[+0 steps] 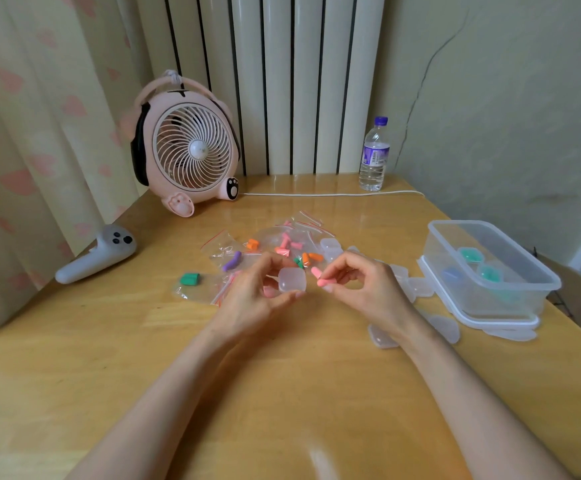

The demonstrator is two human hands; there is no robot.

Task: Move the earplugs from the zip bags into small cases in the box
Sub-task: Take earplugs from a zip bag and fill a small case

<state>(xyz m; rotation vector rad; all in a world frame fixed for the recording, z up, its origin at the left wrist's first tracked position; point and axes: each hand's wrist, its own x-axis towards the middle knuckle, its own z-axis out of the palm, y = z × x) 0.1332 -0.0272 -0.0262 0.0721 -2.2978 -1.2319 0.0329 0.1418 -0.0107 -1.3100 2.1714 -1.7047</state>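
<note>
My left hand (pixel 264 292) cups a small translucent case (pixel 292 279), fingers closed around its edges; it looks hard, light and slippery. Just beside it, my right hand (pixel 358 285) pinches a pink earplug (pixel 320 278) mid-length — soft foam, featherlight, easily squashed.

I've got one view only, head-mounted, wide-angle, looking forward and down over the wooden table (pixel 282 375). Both forearms run in from the bottom edge, the hands sit close at mid-frame, and the radiator (pixel 282 81) closes off the far end. No second view overlaps.
</note>
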